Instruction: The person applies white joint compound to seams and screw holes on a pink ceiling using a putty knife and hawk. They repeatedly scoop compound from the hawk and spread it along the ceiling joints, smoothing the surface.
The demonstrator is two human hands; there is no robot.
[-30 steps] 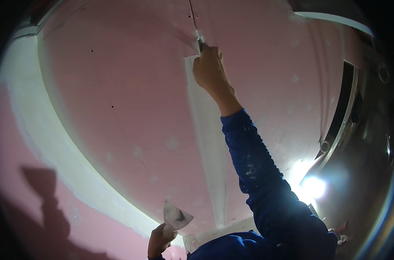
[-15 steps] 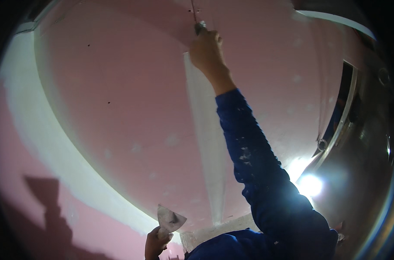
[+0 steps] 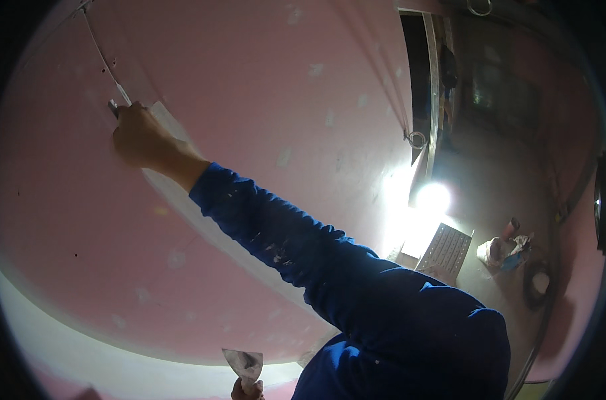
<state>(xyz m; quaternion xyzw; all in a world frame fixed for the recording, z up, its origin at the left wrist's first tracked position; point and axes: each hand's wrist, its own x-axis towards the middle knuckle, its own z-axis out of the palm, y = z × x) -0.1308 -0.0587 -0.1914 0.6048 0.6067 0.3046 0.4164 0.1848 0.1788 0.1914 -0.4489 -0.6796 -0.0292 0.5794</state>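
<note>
My right hand (image 3: 143,139) is raised to the pink board surface (image 3: 250,127), closed around what looks like a putty knife (image 3: 114,107); only a small grey end shows past the fingers. White filler (image 3: 122,93) lies in the thin dark seam (image 3: 100,50) right beside that hand. A wide pale band of filler (image 3: 213,243) carries on along the same line, partly behind my blue-sleeved arm. Low in the view, my left hand (image 3: 247,391) grips a second putty knife (image 3: 244,363), its broad, smeared blade pointing up. Most of the left hand is cut off by the lower edge.
A bright lamp (image 3: 433,198) glares at right, next to a perforated grey panel (image 3: 444,252). Beyond it stand a white bucket (image 3: 495,252) and a dark round object (image 3: 536,283). A coiled wire (image 3: 416,139) hangs by a metal-framed opening (image 3: 431,87).
The view has swung, bringing the lamp, panel and bucket further in. My right hand now appears farther left, with white filler showing in the seam beside it. Both hands keep their grip.
</note>
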